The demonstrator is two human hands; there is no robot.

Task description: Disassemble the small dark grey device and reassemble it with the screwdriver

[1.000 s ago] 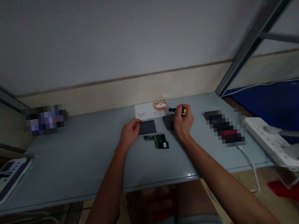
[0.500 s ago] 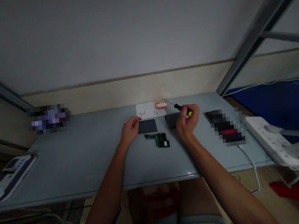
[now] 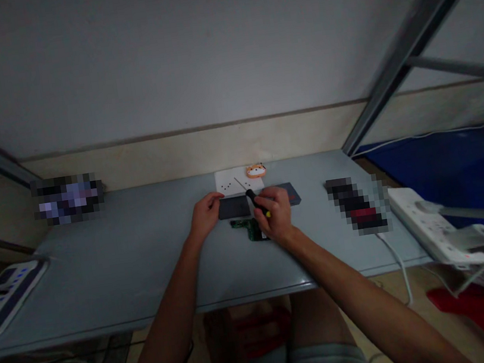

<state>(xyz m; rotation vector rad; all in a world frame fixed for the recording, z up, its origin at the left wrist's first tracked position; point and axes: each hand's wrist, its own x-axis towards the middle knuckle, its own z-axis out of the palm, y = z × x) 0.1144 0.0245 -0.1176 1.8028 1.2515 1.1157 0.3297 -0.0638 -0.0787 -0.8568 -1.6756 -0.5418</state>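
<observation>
right grip (image 3: 274, 213): holding screwdriver (image 3: 250, 194) | left grip (image 3: 204, 215): hold unclear, at dark panel (image 3: 234, 208) | sheet (image 3: 230, 175): bears dark bits (image 3: 230, 184)

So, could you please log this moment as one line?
left hand: at dark panel; right hand: holding screwdriver; circuit board: on table

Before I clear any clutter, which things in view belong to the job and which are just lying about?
Apparently part of the job:
black-and-yellow screwdriver, in the right hand
dark grey rectangular panel, at the left hand
green circuit board
dark grey rectangular case
white rectangular sheet with small dark specks

Probably just lying about:
orange-and-white animal-faced object
white plastic power strip, far right
</observation>
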